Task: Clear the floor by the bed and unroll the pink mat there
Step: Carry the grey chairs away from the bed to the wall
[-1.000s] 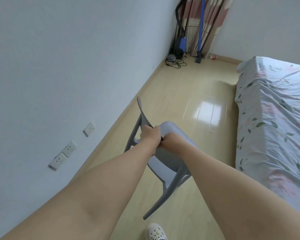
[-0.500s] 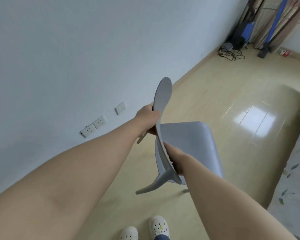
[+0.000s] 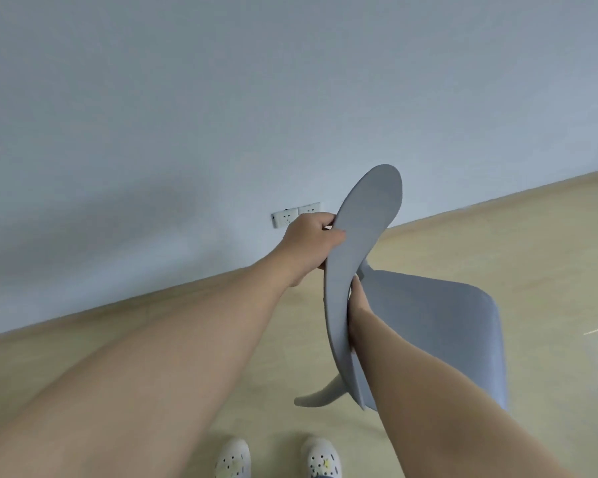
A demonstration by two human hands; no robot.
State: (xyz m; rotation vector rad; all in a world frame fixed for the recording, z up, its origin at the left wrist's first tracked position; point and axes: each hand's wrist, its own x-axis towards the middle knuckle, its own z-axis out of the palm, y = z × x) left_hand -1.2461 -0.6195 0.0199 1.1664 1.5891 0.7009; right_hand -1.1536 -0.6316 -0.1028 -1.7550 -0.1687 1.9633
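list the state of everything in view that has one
grey plastic chair, tilted, held up by both hands
left hand, grips the backrest's upper edge
right hand, holds the backrest lower down, fingers mostly hidden
wall sockets, no plug seen
white clogs, worn, standing on the floor

Grey-blue plastic chair [image 3: 428, 322], tilted, aloft.
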